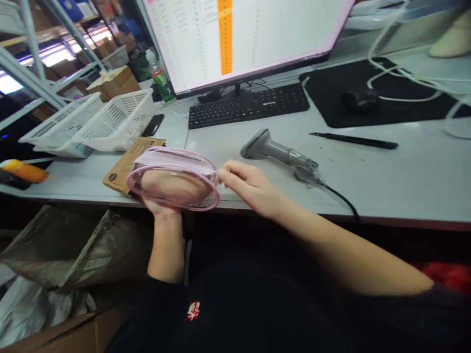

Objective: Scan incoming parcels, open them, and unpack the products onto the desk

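Observation:
A clear pouch with pink edging [173, 169] is held up over the table's front edge, with a beige, rounded thing inside that is blurred. My left hand [162, 207] supports the pouch from below; its fingers are mostly hidden behind it. At the pouch's right end, my right hand [250, 186] pinches what looks like its zip end or a small clear tab. Just behind the pouch, a brown cardboard box [123, 169] lies on the table. A grey barcode scanner [277, 151] rests to the right, beyond my right hand.
A monitor [246, 39] stands behind a black keyboard [250, 104]. White baskets [117, 120] and a green-labelled bottle [161, 81] are at the left. On the right are a craft knife [355, 140], a mouse [360, 100] and loose cables. Sacks [84, 245] sit below the table's left edge.

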Demonstrator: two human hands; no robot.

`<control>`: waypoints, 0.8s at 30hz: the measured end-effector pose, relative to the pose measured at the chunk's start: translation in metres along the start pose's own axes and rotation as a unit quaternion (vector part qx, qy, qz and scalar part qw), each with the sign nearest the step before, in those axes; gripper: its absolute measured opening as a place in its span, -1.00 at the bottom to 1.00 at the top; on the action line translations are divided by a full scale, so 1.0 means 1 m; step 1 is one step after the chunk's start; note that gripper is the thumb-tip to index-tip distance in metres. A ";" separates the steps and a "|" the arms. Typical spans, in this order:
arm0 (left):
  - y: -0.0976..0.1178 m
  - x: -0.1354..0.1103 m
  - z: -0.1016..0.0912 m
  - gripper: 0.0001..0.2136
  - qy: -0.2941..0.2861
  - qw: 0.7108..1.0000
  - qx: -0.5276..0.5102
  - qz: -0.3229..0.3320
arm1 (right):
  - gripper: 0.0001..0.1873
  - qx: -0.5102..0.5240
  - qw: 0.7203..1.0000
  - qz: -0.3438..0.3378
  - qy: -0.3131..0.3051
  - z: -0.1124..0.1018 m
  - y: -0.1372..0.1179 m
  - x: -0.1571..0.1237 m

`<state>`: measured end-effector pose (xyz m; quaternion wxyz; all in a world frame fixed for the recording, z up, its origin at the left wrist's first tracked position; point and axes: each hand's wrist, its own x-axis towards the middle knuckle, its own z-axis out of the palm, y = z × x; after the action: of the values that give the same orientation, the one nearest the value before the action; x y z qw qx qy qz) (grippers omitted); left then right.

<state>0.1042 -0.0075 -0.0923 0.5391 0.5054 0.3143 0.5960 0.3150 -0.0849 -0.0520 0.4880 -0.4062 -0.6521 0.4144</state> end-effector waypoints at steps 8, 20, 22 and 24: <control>0.010 -0.019 -0.006 -0.35 0.086 0.969 0.159 0.169 | -0.02 0.009 0.995 0.095 0.039 -0.009 0.048 0.004; 0.100 0.059 -0.152 -0.93 0.070 0.806 0.574 0.129 | -0.54 0.267 0.916 0.281 -0.107 0.014 0.027 0.040; 0.113 0.067 -0.165 -0.86 0.081 0.833 0.536 0.112 | -0.51 0.253 0.918 0.289 -0.098 0.014 0.025 0.040; 0.127 0.077 -0.186 -0.85 0.115 0.865 0.485 0.054 | -0.52 0.226 0.926 0.287 -0.092 0.010 0.020 0.036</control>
<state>-0.1051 0.0704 -0.0095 0.1532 0.6472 0.5958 0.4503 0.3010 -0.0457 -0.0619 0.3649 -0.4152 -0.4389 0.7084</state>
